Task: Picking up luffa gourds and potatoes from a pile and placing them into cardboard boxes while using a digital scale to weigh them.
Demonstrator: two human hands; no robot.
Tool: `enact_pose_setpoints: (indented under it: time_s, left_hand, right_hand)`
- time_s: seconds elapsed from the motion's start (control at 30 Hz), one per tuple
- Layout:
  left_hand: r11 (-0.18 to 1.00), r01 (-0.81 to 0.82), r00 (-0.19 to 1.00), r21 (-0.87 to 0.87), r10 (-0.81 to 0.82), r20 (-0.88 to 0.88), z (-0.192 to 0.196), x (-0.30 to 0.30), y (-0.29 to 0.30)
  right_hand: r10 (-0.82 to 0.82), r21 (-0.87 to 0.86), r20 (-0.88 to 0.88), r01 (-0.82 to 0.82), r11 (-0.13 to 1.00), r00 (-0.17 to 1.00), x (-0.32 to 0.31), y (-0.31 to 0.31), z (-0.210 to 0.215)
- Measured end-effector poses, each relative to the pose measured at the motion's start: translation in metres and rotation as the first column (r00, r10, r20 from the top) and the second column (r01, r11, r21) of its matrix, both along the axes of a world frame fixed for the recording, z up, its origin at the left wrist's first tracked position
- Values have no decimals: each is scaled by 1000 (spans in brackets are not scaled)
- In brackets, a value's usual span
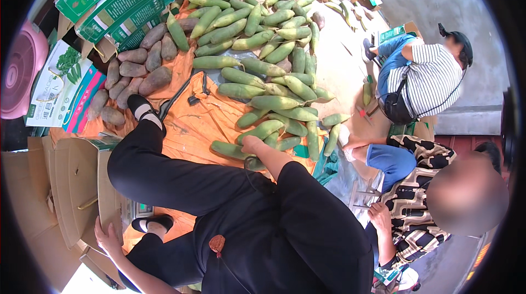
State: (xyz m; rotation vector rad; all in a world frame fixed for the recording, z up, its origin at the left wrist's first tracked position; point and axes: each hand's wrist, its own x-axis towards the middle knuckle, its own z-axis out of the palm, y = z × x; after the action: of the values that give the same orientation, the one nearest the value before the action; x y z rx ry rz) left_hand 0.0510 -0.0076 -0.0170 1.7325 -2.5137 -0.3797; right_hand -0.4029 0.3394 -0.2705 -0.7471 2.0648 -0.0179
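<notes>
My right hand (253, 144) reaches into the near edge of a large heap of green radishes (241, 90). Its fingers, partly hidden, close at the end of one green radish (228, 149), and other radishes lie right beside it. At the lower left, my left hand (109, 237) rests against the side of an upright cardboard box (82, 184), fingers apart and nothing in them. A scale with a lit display (143, 208) is partly visible beside that box.
Purple-skinned roots (155, 79) lie at the left on an orange sheet (189, 124). Green cartons (109, 4) are stacked behind them, near a pink basin (24, 69). Two people sit at the right; the nearer one's hand (379, 217) is near a metal frame (364, 194).
</notes>
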Motion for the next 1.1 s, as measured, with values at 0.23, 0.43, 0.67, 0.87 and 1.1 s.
enact_pose_setpoints:
  time_s: [0.23,0.43,0.67,0.87,1.1]
  left_hand:
    - [1000,25,1000,-9,-25,2,-4,3,0]
    - [1000,9,1000,-14,-9,-20,-4,5,3]
    - [1000,-11,999,-22,10,-49,2,2,5]
    - [999,-38,998,-29,36,-45,8,-9,8]
    - [999,-42,998,9,42,-49,3,-5,11]
  right_hand:
    - [-33,10,13,33,999,999,6,19,-9]
    - [-23,-5,-28,23,1000,999,3,27,-2]
    - [-506,-347,-499,373,860,703,-60,24,45]
    - [-321,-107,-696,350,931,642,-124,52,85]
    - [-103,187,-628,279,942,771,-125,54,83]
